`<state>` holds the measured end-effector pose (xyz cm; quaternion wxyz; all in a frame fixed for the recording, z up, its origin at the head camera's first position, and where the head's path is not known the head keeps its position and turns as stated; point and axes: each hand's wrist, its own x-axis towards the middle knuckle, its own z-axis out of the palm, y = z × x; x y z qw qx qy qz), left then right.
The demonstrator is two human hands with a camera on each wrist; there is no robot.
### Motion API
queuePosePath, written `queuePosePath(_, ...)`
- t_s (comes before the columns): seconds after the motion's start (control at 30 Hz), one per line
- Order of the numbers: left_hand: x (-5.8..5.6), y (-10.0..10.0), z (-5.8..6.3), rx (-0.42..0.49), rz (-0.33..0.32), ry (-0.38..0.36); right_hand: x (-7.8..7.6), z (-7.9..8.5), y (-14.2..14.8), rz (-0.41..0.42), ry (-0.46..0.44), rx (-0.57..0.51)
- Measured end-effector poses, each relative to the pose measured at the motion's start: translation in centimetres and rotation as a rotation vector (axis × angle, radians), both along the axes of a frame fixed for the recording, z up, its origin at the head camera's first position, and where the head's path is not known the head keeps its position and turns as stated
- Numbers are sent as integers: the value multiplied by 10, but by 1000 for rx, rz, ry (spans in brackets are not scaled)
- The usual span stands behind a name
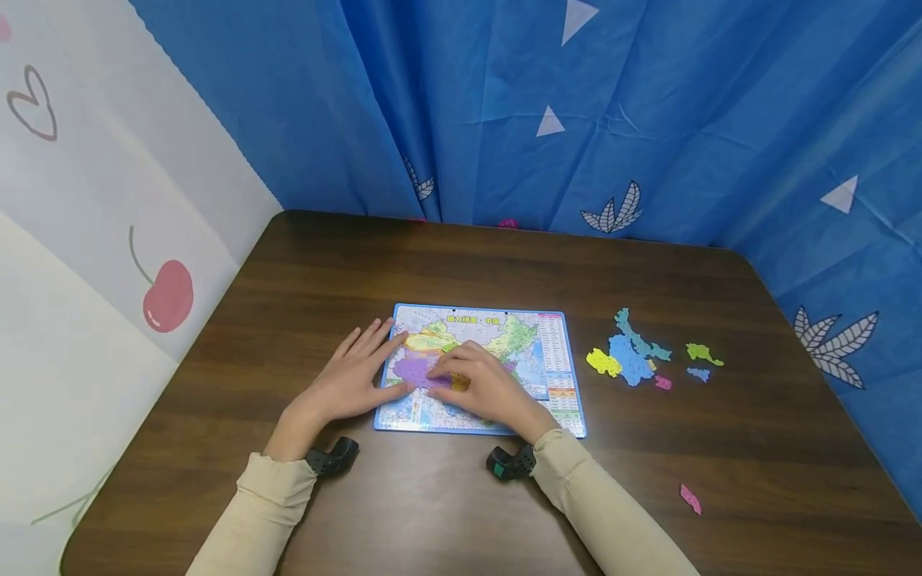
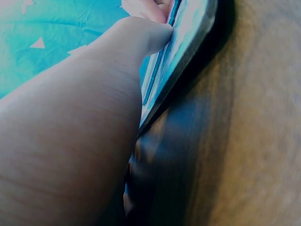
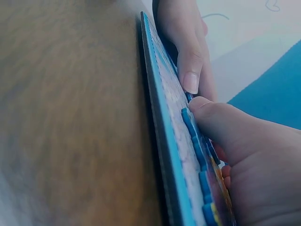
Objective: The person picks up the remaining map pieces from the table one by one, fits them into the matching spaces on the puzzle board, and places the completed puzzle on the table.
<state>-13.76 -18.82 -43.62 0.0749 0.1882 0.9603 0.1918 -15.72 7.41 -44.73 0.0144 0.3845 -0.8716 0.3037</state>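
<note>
A map puzzle board (image 1: 490, 432) with a blue rim lies flat on the table. My left hand (image 1: 353, 376) spreads its fingers over the board's left side, thumb at the lower edge of a purple puzzle piece (image 1: 409, 370). From the right, my right hand (image 1: 490, 384) bends its thumb and index finger to pinch that piece at its right end. An orange-yellow piece (image 1: 458, 382) shows between thumb and index finger. In the right wrist view, the right thumb (image 3: 221, 120) sits at the raised edge of the pieces, close to the left thumb (image 3: 190, 77).
Right of the board lie loose pieces: a blue one (image 1: 631, 362), a teal one (image 1: 637, 340), a yellow one (image 1: 603, 362), a green one (image 1: 702, 353) and several smaller ones. A pink piece (image 1: 690, 499) lies nearer the front. Blue curtain (image 1: 490, 120) hangs behind the table (image 1: 324, 264).
</note>
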Motion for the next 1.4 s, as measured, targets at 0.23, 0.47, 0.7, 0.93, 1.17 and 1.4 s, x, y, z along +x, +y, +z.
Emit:
queuePosePath(0.23, 0, 0, 1, 15, 0, 6, 1, 1, -1, -15, -3, 4)
queuePosePath(0.47, 0, 0, 0, 14, -4, 11, 1, 2, -2, -35, -16, 2)
queuePosePath(0.7, -1, -1, 0, 4, 1, -2, 1, 3, -3, -52, -17, 17)
queuePosePath(0.93, -3, 0, -1, -2, 1, -11, 2, 3, -4, -71, -27, 26)
queuePosePath(1.17, -2, -1, -1, 18, -3, -9, 2, 2, -4, -45, 5, 1)
queuePosePath(1.4, -2, -2, -1, 16, -6, -4, 1, 1, -4, -31, 31, -12)
